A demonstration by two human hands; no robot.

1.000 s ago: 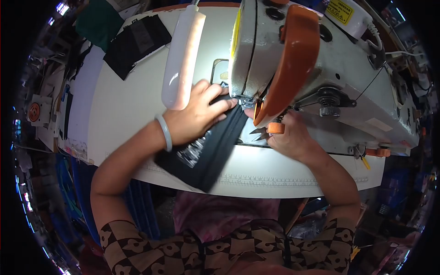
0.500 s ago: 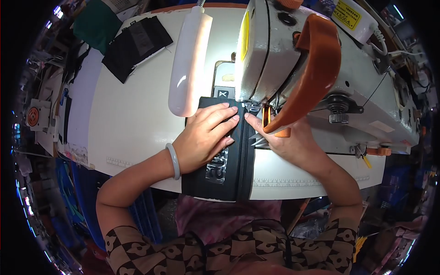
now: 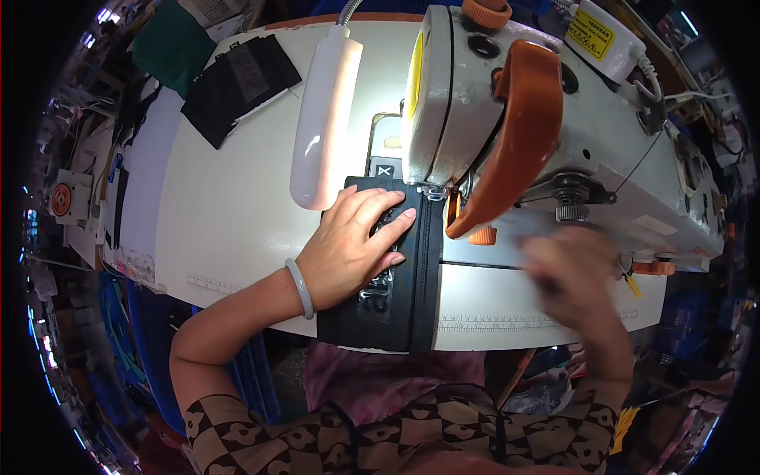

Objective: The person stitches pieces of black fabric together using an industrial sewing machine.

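**Trainee:** Where is the work piece located?

**Instructor:** The long black fabric panel with pale printed lettering (image 3: 417, 301) lies flat on the white worktable (image 3: 229, 206). Its far end sits under the metal presser foot (image 3: 434, 192) of the grey-white industrial sewing machine with the orange curved guard (image 3: 518, 134). Its near end reaches over the table's front edge, towards the person.

**Trainee:** State of the left hand?

**Instructor:** The left hand (image 3: 356, 237) is spread open, palm down, grasping nothing. Its fingertips (image 3: 400, 214) rest on the panel just beside the presser foot. This placement probably pins the layers flat and aligned where the needle acts. A pale green bangle (image 3: 297, 287) sits on the wrist.

**Trainee:** And the right hand?

**Instructor:** The right hand (image 3: 574, 269) is over the machine bed, well apart from the panel, near the orange knob (image 3: 482, 235). It is blurred, so I cannot tell how far open it is or whether it holds anything.

**Trainee:** Why is the lamp there?

**Instructor:** The white elongated gooseneck lamp (image 3: 324, 127) hangs just left of the machine head, likely to light the needle area. A stack of black fabric pieces (image 3: 237, 75) lies at the far left corner, out of the working zone.
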